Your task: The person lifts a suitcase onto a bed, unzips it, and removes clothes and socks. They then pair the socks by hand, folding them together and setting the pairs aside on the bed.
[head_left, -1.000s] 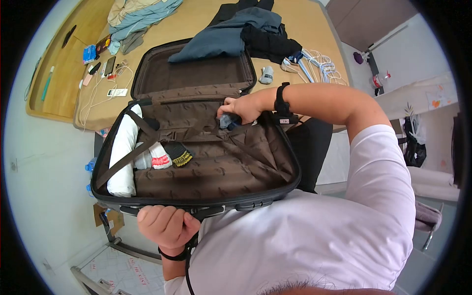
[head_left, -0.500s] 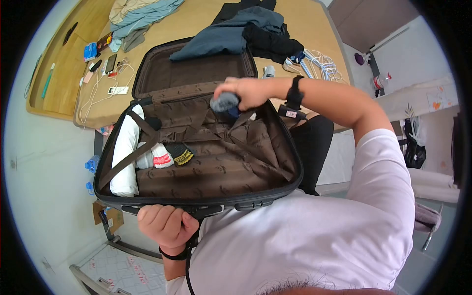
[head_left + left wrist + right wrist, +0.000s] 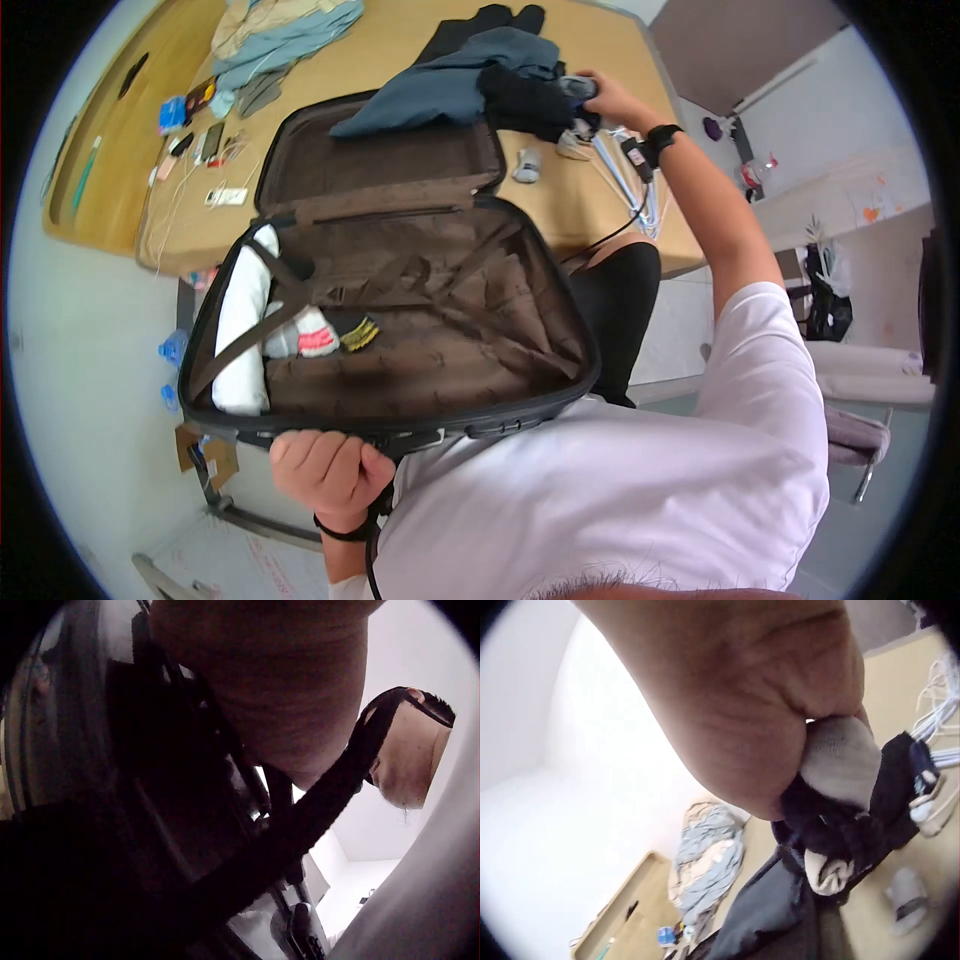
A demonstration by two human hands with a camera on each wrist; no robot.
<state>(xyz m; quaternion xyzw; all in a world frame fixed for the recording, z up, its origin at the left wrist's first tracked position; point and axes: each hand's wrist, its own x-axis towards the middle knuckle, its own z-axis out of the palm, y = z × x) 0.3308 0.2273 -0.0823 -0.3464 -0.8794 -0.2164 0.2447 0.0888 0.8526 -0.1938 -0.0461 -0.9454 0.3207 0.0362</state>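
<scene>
My left hand (image 3: 330, 470) grips the handle at the front edge of the open suitcase (image 3: 500, 385); in the left wrist view the suitcase side is very dark. Out over the bed at the far right, my right hand (image 3: 608, 100) holds a bundle of socks (image 3: 844, 765), grey and dark navy with a whitish part hanging below. Inside the suitcase, a white roll (image 3: 240, 330) lies along the left under a strap. Beside it are white-and-red socks (image 3: 316, 332) and black-and-yellow socks (image 3: 357, 332). A grey rolled sock (image 3: 527, 165) sits on the bed right of the lid.
Blue-grey trousers (image 3: 420, 95) drape over the lid, with black clothing (image 3: 525, 103) beside them. White hangers (image 3: 625, 175) lie under my right forearm. Cables, a phone (image 3: 212, 142) and a remote (image 3: 227, 197) are on the bed's left. Bedding (image 3: 285, 50) is bunched at the back.
My right hand has lifted the grey and navy socks out of the suitcase's far right corner and carried them right, over the bed by the black clothes. The left hand keeps its grip.
</scene>
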